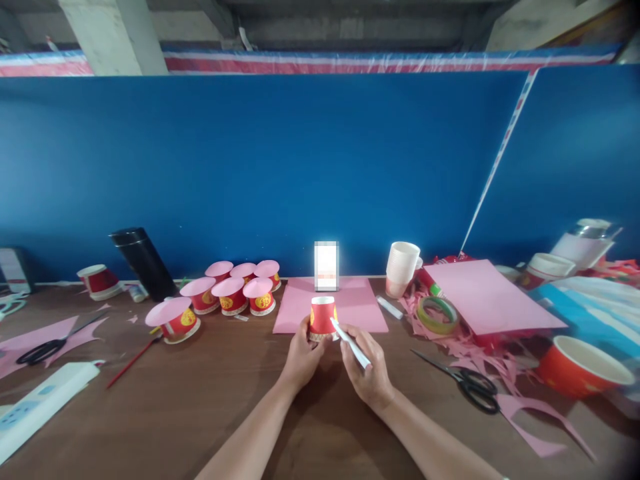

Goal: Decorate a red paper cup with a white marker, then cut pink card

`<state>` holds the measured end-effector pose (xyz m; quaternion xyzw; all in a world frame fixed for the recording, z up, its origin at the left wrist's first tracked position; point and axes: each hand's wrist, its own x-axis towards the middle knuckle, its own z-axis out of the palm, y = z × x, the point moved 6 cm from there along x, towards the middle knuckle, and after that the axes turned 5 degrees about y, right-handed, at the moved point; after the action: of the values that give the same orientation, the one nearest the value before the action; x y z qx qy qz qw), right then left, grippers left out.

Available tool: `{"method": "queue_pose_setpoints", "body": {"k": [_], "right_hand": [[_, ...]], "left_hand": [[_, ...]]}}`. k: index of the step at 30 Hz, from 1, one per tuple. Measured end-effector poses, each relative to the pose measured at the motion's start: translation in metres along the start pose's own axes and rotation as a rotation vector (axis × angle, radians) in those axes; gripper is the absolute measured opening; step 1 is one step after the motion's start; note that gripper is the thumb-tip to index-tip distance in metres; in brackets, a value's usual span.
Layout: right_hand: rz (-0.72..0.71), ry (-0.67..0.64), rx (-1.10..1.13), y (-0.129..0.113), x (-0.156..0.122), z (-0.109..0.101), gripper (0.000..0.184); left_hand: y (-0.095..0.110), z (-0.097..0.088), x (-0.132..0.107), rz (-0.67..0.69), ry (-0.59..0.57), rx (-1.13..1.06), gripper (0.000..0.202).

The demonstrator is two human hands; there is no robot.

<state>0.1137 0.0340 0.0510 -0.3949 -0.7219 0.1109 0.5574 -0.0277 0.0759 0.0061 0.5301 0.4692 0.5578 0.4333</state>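
Note:
My left hand (301,359) is wrapped round a small red paper cup (321,317), which stands bottom up with its white recessed base on top. A yellow emblem shows in part on its side. In my right hand (369,370) is a slim white pen-shaped tube (354,345) with a pinkish rear end. Its tip is at the cup's right side; whether it touches cannot be made out. Behind the cup lies a pink paper sheet (295,308), and a bright blurred upright rectangle (327,267) stands at its far side.
Several upturned red cups with pink discs (229,287) stand left, near a black flask (143,263), a red brush (131,363) and a power strip (45,410). Right are stacked cups (401,267), green tape (437,315), scissors (475,389) and an orange-red cup (583,370).

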Motion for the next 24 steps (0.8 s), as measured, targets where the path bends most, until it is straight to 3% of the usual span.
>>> {"method": "queue_pose_setpoints", "body": {"k": [24], "right_hand": [[0.001, -0.011, -0.021, -0.0015, 0.0013, 0.0006, 0.023]], "left_hand": [[0.0042, 0.0004, -0.0006, 0.009, 0.023, 0.068, 0.057]]}}
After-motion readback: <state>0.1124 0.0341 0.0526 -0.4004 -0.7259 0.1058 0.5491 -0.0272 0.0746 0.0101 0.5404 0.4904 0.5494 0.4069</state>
